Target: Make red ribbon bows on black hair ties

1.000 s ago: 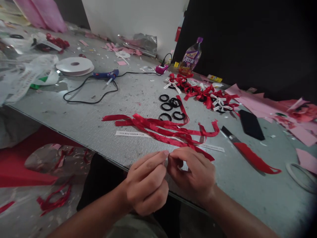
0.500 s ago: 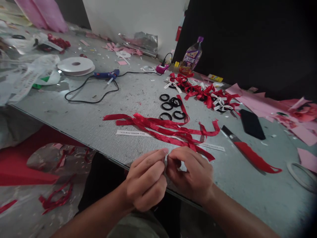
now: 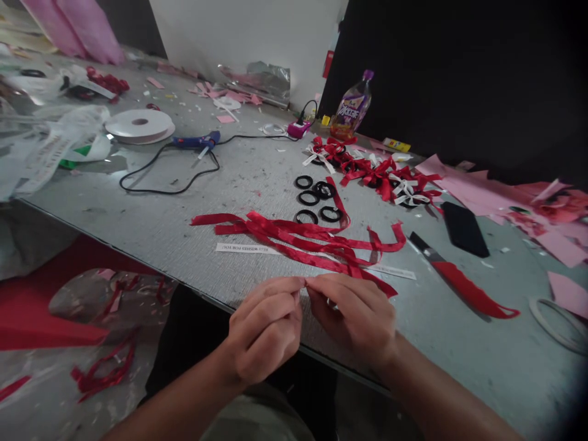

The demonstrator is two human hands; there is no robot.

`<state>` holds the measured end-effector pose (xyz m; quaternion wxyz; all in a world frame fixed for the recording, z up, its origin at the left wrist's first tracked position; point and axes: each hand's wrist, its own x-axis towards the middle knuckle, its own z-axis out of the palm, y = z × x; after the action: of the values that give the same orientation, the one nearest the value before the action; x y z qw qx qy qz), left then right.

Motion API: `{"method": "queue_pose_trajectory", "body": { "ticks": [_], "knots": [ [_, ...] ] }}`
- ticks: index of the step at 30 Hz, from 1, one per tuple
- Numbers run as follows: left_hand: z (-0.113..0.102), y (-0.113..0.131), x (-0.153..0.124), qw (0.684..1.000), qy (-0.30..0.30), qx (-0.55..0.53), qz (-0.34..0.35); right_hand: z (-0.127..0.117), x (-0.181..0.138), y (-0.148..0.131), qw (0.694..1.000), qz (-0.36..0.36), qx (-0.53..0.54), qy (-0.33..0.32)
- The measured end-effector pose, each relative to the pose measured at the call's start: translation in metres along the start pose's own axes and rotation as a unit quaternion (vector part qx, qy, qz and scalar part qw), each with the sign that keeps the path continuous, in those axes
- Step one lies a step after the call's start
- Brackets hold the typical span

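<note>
My left hand (image 3: 269,327) and my right hand (image 3: 353,315) meet fingertip to fingertip over the table's front edge. Both are closed in a pinch; whatever lies between the fingertips is too small or hidden to name. Just beyond them, several red ribbons (image 3: 294,229) lie loosely across one another. A white printed strip (image 3: 243,248) reading "BEST WISHES FOR YOU" runs partly beneath the ribbons. Behind these sit several black hair ties (image 3: 309,197), one with a red ribbon end beside it.
A red-handled knife (image 3: 459,282) and a black phone (image 3: 465,228) lie to the right. Red and white bows (image 3: 376,171) are heaped farther back, near a bottle (image 3: 353,107). Leftward are a blue glue gun (image 3: 197,141) with its cord and a white ribbon spool (image 3: 139,124).
Both hands stay together over the table edge. The left hand has shifted slightly left and turned a little, and the right fingers have drawn closer together at the tips.
</note>
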<state>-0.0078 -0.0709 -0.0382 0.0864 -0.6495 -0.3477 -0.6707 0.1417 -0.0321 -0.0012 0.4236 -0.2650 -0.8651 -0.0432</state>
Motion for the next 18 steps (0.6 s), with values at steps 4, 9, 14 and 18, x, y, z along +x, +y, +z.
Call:
{"method": "queue_pose_trajectory", "body": {
  "ticks": [4, 9, 14, 18],
  "knots": [
    [-0.006, -0.002, 0.002, 0.999, -0.052, 0.006, 0.006, -0.006, -0.002, 0.008, 0.996, -0.070, 0.020, -0.055],
    [-0.017, -0.001, 0.005, 0.981, -0.189, 0.043, 0.013, -0.009, 0.002, 0.009, 0.988, -0.084, -0.006, -0.129],
    [-0.019, 0.009, 0.011, 0.970, -0.224, 0.092, 0.000, -0.007, 0.008, -0.001, 0.981, -0.061, -0.042, -0.177],
    [-0.015, 0.018, 0.015, 0.962, -0.237, 0.131, -0.025, -0.004, 0.006, -0.004, 0.979, -0.093, -0.073, -0.164]
  ]
}}
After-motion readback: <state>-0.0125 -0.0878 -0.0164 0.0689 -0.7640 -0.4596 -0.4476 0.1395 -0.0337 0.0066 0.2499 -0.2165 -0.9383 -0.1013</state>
